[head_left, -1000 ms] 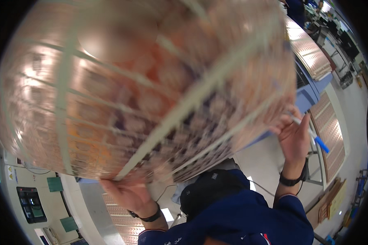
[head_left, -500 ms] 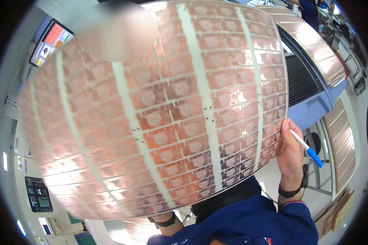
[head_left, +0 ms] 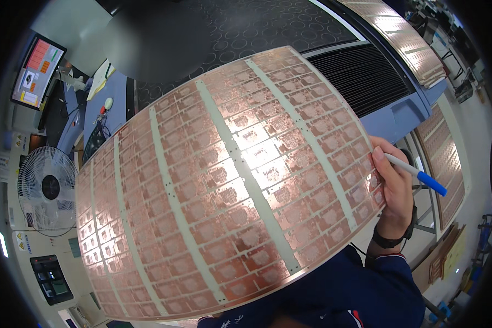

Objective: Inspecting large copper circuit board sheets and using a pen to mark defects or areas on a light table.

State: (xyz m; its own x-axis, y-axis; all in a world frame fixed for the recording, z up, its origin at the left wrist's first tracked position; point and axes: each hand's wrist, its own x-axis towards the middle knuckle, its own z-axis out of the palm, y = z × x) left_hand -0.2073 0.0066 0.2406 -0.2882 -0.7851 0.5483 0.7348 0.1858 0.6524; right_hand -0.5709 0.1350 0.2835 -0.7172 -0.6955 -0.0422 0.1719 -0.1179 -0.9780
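Note:
A large copper circuit board panel (head_left: 202, 180), patterned with rows of small boards and pale strips, is held tilted in front of me. My right hand (head_left: 394, 180) pinches its right edge, thumb on the upper face. That same hand also carries a white marker pen (head_left: 413, 168) with a blue cap, sticking out to the right. My left hand is hidden behind the panel, so its fingers do not show. Light glares off the middle of the copper.
Beyond the panel lies a machine's black bed (head_left: 257, 27) with ring marks, beside a black ribbed section (head_left: 361, 76). More copper panels (head_left: 404, 38) rest at the far right and on a rack (head_left: 443, 164). A monitor (head_left: 38, 71) and a fan (head_left: 50, 187) stand left.
The panel has come down and tilted, uncovering the machine bed, desk and fan behind it. My right hand has shifted slightly up and right with it, still holding the pen. My left wrist has gone from sight.

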